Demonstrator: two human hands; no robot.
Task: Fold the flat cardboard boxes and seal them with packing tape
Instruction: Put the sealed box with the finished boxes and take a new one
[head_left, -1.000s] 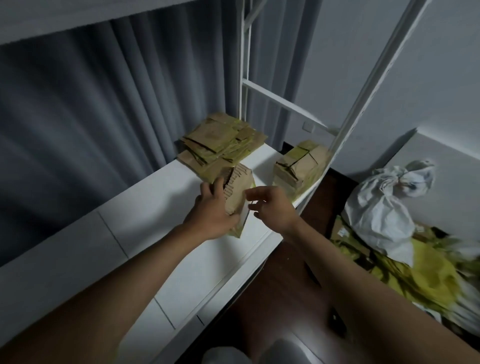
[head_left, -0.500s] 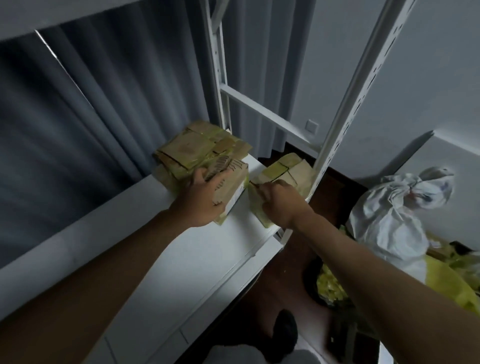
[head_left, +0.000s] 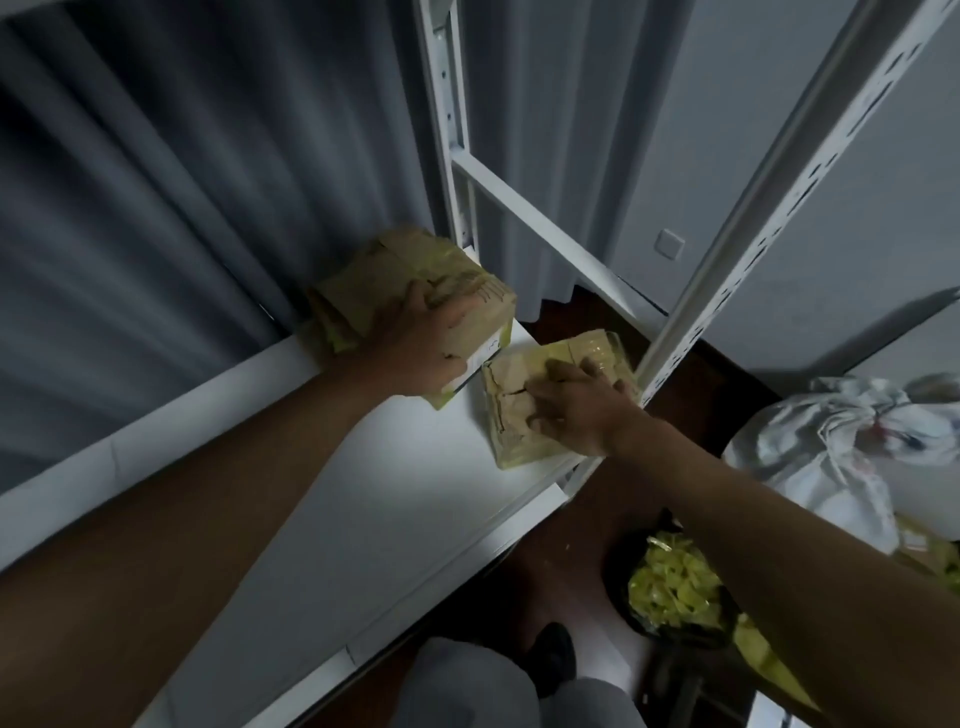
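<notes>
On the white metal shelf my left hand grips a folded brown cardboard box against the stack of flat yellow-taped cardboard. My right hand lies spread on a second taped brown box near the shelf's edge. Below, a black bin holds yellow tape scraps.

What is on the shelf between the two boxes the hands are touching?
Nothing: the head view shows only bare white shelf between the left box and the right box.
</notes>
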